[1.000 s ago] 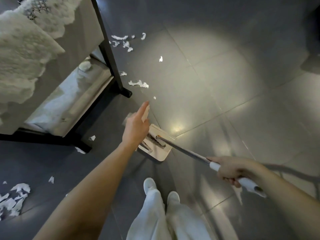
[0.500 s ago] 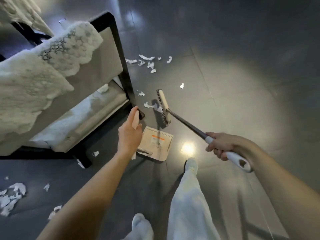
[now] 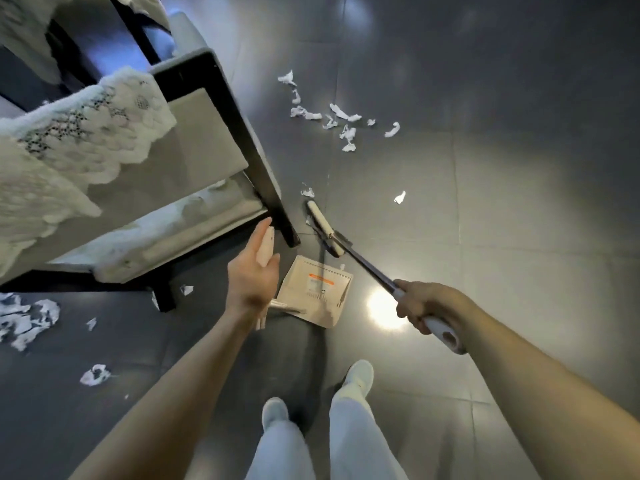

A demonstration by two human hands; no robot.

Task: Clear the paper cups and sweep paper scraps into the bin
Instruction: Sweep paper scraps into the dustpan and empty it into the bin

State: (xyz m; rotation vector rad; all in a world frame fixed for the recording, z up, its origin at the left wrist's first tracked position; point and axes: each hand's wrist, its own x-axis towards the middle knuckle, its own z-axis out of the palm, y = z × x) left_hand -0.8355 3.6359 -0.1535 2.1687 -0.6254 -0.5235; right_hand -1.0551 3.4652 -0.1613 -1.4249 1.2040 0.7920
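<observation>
Torn paper scraps [image 3: 332, 119] lay strewn on the dark floor tiles well beyond the dustpan [image 3: 315, 292]. One stray piece [image 3: 399, 197] lay nearer, and larger heaps [image 3: 24, 317] sat far to the pan's left, past a black furniture leg [image 3: 277, 209]. The broom head [image 3: 325, 228] rested on the floor just beyond the pan's far edge, apparently placed to drag scraps back toward the pan. The right hand [image 3: 420, 303] was clenched around the broom's pale grip. The left hand [image 3: 254, 275] grasped the dustpan's upright handle, likely to keep the pan steady. Neither bin nor cups appeared. A second earlier the broom head had been at the pan's comb; it had since swung outward toward the litter.
</observation>
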